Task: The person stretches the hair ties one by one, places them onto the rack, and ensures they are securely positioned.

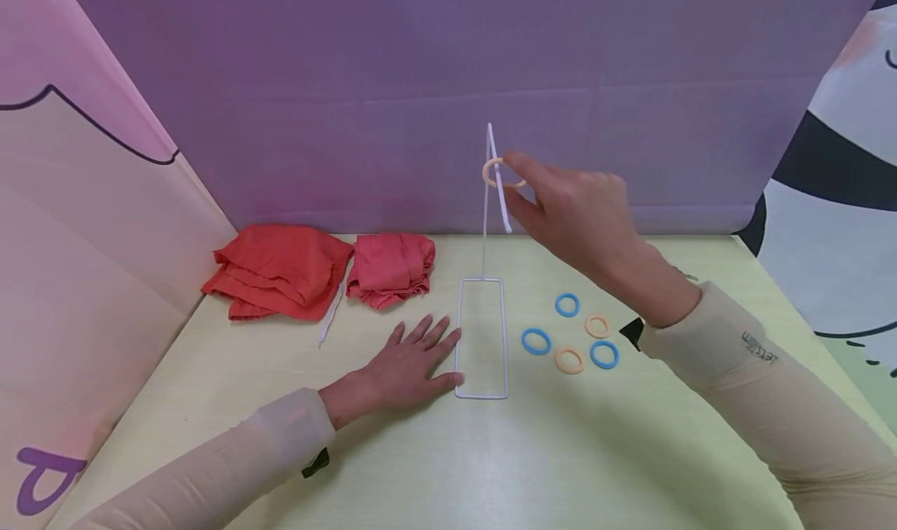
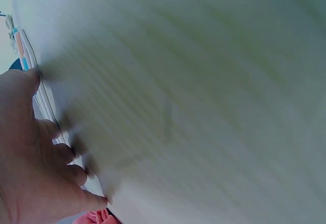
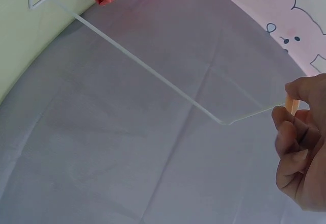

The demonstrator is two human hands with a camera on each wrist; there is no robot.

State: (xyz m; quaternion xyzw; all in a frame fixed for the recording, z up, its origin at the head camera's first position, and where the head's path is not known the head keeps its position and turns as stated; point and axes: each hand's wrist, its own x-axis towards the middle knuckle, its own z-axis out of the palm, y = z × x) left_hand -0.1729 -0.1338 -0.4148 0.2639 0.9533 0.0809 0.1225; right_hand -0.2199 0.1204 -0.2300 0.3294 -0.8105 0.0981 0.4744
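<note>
My right hand (image 1: 578,203) pinches a peach ring (image 1: 485,175) between thumb and fingers. That ring appears to loop around the slanting arm of a thin white wire stand (image 1: 504,335). In the right wrist view, the ring (image 3: 291,105) is at the near end of the arm, and the upright rod (image 3: 147,67) runs down to the base. My left hand (image 1: 413,366) lies with fingers spread on the table, thumb and index fingertip at the left side of the stand's rectangular base. The left wrist view shows that hand (image 2: 35,152) from low down, fingers extended.
Right of the base lie three blue rings (image 1: 536,342) and two peach rings (image 1: 570,360). Two folded red cloths (image 1: 280,269) sit at the back left, a white cord (image 1: 332,316) between them. A purple curtain (image 1: 364,125) hangs behind the table (image 1: 525,468).
</note>
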